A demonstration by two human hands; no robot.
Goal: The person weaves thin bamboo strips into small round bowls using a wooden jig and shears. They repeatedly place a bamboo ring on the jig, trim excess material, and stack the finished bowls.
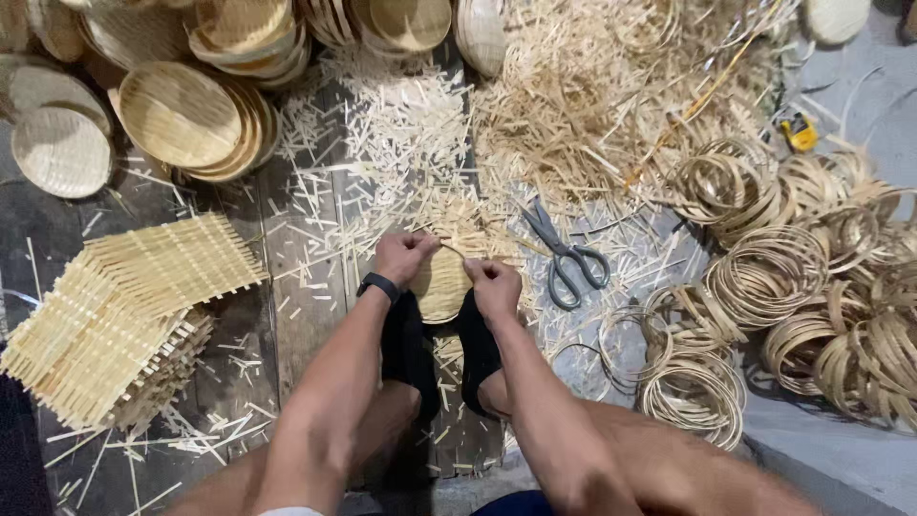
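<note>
Far left: stack of square pale woven bamboo mats [124,320] on dark plank floor [306,315], lower corner cut off by frame. Above: piles of round shallow woven bamboo trays [191,119], partly cropped at top. Centre: left hand [403,256], black wristband [379,285], grip clenched on rim of small round woven bamboo disc [441,285]; right hand [494,287] likewise clenched on opposite rim. Disc pinned between black-socked feet [411,349], lower half hidden. Just right: grey metal scissors [565,258] among bamboo offcuts. Far right: heaps of coiled bamboo hoops [812,287]; small yellow object [799,133] hard to identify.
</note>
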